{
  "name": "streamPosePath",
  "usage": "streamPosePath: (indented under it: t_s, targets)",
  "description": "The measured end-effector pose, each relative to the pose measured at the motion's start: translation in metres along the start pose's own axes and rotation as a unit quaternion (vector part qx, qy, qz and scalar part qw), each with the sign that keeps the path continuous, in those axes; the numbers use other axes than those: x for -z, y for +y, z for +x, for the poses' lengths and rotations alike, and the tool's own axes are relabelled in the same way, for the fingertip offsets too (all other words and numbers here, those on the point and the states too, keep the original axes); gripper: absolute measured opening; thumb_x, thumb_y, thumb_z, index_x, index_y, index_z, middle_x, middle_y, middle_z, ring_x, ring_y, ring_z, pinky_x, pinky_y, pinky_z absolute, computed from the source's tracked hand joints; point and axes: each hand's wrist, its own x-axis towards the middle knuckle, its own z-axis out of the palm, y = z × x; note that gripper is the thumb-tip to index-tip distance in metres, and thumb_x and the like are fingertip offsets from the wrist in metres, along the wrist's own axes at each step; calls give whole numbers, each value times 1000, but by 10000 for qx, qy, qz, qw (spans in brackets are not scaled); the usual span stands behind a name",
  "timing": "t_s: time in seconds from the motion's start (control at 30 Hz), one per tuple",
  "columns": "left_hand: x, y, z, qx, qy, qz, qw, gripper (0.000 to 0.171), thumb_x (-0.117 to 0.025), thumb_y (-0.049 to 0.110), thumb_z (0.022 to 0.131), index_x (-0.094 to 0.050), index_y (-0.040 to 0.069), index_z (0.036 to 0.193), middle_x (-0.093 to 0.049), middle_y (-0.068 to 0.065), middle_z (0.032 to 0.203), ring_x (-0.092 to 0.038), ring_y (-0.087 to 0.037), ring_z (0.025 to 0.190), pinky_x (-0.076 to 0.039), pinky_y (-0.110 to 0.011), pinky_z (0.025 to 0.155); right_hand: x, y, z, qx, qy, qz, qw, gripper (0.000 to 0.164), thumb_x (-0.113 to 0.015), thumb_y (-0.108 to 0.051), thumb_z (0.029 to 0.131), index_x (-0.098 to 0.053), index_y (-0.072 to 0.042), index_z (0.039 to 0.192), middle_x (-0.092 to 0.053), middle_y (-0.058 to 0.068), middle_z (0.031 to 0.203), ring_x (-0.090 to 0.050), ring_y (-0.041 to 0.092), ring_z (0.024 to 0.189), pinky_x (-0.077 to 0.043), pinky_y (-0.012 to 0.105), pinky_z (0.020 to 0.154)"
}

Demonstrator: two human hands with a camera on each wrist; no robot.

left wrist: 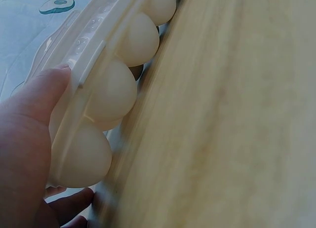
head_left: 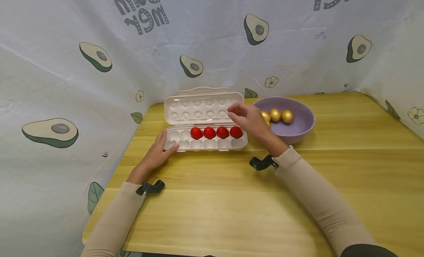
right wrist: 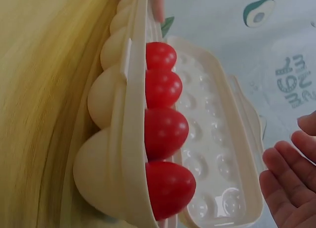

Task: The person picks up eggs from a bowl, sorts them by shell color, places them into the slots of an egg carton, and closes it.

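An egg carton [head_left: 212, 146] of pale plastic lies with its lid [head_left: 202, 119] raised at the back. Several red eggs [head_left: 209, 133] fill the right part of its rear row; the front row holds none. My left hand [head_left: 155, 154] grips the carton's left end, its thumb [left wrist: 52, 87] on the front rim and its fingers round the end. Over the carton's right end, beside the purple bowl [head_left: 306, 119], hovers my right hand [head_left: 250, 120]. Its fingers [right wrist: 291, 173] are loosely bent with nothing in them. Several golden eggs [head_left: 287, 116] lie in the bowl, partly hidden by that hand.
The wooden table [head_left: 212, 205] extends in front of the carton and to the right of the bowl. A pale cloth [head_left: 215, 39] printed with avocados hangs behind the table and along its sides.
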Motion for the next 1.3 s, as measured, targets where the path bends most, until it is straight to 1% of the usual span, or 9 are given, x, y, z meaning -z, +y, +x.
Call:
streamPosePath:
  t_s: [0.17,0.33,0.57,0.67,0.73,0.87,1.03,1.13,1.3]
  targets:
    - [1,1,-2,61,-70,30,10000,90,-44,58,86,1,8,145,1,-6,151,-4,-25,137,-10,-47,108,17,7,-5,-160,97,-5,9998,23,-62,-29,85,-63,-12,101,-64,0,98,-61,13,91,-48,32,82]
    - [1,2,-2,120,-134,-32,9998,90,-44,59,85,3,12,145,3,-4,151,-2,-24,137,-10,-47,108,31,12,-11,-396,116,-103,9991,27,-59,-35,87,-62,-14,105,-63,-3,101,-59,10,93,-46,30,86]
    - [1,3,-2,147,-163,-60,9997,90,-44,60,85,3,12,145,3,-4,151,-1,-23,137,-9,-46,108,46,19,-15,-507,326,-271,9978,26,-61,-30,86,-63,-11,102,-63,-1,97,-61,12,88,-49,24,78]
    - [1,3,-3,131,-161,-55,9998,90,-44,59,86,3,11,145,3,-5,151,-2,-24,137,-9,-47,108,51,21,-15,-538,410,-326,9972,25,-62,-29,86,-63,-11,102,-64,-1,97,-61,12,87,-49,20,76]
    - [1,3,-3,136,-165,-60,9998,89,-44,58,86,3,11,145,3,-5,151,-2,-24,137,-9,-47,108,53,22,-14,-539,418,-346,9971,24,-62,-28,86,-63,-10,102,-64,0,97,-61,13,87,-49,20,76]
    - [2,2,-3,138,-161,-47,9998,89,-44,58,86,3,11,145,3,-5,151,-1,-24,137,-9,-46,108,58,27,-14,-600,372,-445,9965,25,-63,-27,85,-63,-10,103,-64,1,98,-61,14,87,-49,22,77]
    - [1,0,-2,117,-151,-17,9998,89,-44,59,86,3,12,145,3,-5,151,-2,-24,137,-9,-47,108,65,36,-14,-752,450,-682,9938,31,-62,-35,84,-63,-13,107,-63,-2,101,-60,13,89,-49,28,79]
    - [1,-1,-3,137,-146,19,9998,89,-44,59,85,3,12,145,3,-5,151,-2,-25,137,-10,-47,108,70,42,-13,-686,466,-630,9946,35,-61,-35,85,-62,-10,110,-63,1,103,-59,14,91,-48,26,80]
    - [0,-1,-2,132,-140,24,9998,90,-44,60,85,3,13,145,3,-4,151,-2,-25,137,-10,-48,108,78,48,-14,-798,426,-632,9939,38,-61,-35,85,-61,-8,111,-63,3,106,-58,15,93,-48,28,81]
